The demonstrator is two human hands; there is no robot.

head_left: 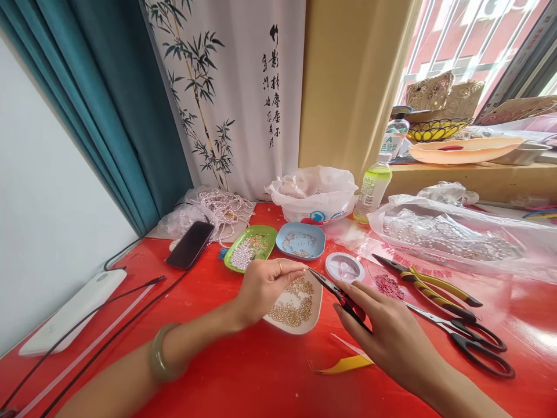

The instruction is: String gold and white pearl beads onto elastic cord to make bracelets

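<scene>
Head view: red table point(235, 377), far curtain point(243, 87) lettered 竹影; left hand point(261, 290) pinched together, contents too small to tell; right hand point(383, 322) gripping pliers point(326, 283).

Table point(243, 383): we see glossy red.
Left: we have a flat white device point(82, 307) and a black cable point(153, 281).
Middle: we spot a green dish point(272, 237), blue dish point(300, 226) and cream dish point(317, 307), grouped close.
Back: we find a white bag point(315, 200) beside a bottle point(372, 191).
Right: we see scissors point(452, 328) near yellow-black pliers point(411, 275).
Front: we notice a yellow strip point(348, 364).
</scene>
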